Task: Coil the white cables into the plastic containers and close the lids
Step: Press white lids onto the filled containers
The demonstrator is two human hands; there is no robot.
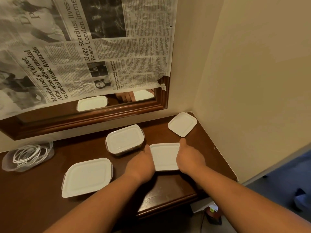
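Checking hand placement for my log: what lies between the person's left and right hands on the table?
A white lid, with the left hand gripping its left edge and the right hand its right edge, seen in the head view.

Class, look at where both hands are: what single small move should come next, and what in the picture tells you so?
Probably press the lid down along its edges to seat it: the left hand and right hand grip its opposite sides, thumbs at its far corners. Whether it is already snapped shut cannot be told.
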